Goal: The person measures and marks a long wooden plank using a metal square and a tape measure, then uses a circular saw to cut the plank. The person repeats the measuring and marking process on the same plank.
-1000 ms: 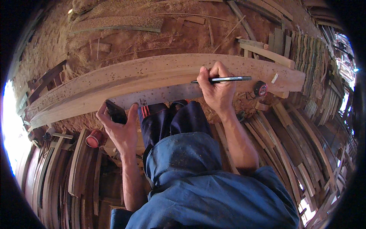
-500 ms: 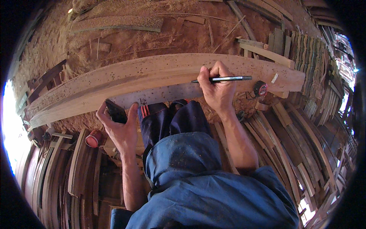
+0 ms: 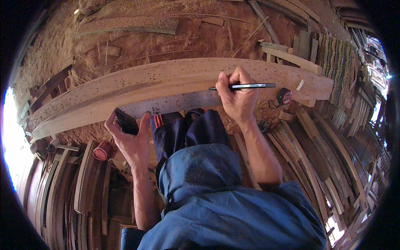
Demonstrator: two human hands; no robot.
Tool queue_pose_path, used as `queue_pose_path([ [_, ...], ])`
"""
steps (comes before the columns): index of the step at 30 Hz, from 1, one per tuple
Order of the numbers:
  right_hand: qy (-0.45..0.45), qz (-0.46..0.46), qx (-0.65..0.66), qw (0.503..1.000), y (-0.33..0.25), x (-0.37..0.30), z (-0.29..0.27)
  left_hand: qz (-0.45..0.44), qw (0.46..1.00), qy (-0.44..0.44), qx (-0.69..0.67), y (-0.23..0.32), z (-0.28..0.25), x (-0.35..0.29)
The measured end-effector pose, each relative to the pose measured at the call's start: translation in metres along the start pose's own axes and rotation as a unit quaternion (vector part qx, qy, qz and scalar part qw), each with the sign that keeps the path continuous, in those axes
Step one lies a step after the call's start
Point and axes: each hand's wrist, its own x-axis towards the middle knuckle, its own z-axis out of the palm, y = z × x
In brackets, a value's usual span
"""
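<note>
A long, thick wooden plank (image 3: pixel 166 74) with small dark holes lies across in front of me. Along its near edge rests the metal blade of a try square (image 3: pixel 179 102). My left hand (image 3: pixel 135 146) is closed around the square's dark stock at the blade's left end, thumb and fingers on either side. Farther right, my right hand (image 3: pixel 241 100) pinches a dark and silver pen (image 3: pixel 260 86), its tip pointing left just above the blade's right end. Whether the tip touches the wood I cannot tell.
A red and black tape measure (image 3: pixel 285 96) sits on the plank's right part, near a small white piece (image 3: pixel 300 85). At the left below stands a red cup (image 3: pixel 101 152). Stacked boards (image 3: pixel 308 158) lie at both sides, and sawdust with wood scraps covers the ground (image 3: pixel 146 41) beyond.
</note>
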Motion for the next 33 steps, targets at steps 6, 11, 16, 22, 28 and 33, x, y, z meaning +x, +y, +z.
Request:
queue_pose_path([
  [6, -0.003, -0.008, -0.009, 1.000, -0.0041, 0.0012, -0.0014, 0.010, 1.000, -0.003, -0.013, 0.0012, 0.0001, 0.0001],
  [11, -0.008, -0.009, 0.000, 1.000, -0.0048, 0.0018, -0.0016, 0.007, 1.000, 0.002, 0.010, 0.0019, -0.0004, -0.0003],
  [16, -0.007, -0.019, -0.012, 1.000, -0.0026, 0.0018, -0.0011, -0.001, 1.000, 0.004, 0.009, 0.0026, -0.0005, -0.0004],
  [22, -0.006, -0.005, -0.001, 1.000, -0.0009, 0.0006, -0.0005, 0.010, 0.999, 0.005, 0.030, 0.0009, -0.0012, -0.0001],
  [28, -0.003, -0.001, -0.003, 1.000, -0.0005, -0.0001, -0.0005, 0.021, 0.999, 0.005, 0.023, -0.0024, -0.0006, 0.0012],
  [33, -0.005, 0.003, -0.003, 1.000, -0.0007, 0.0003, -0.0005, 0.012, 1.000, 0.004, 0.024, -0.0010, -0.0010, 0.0009],
])
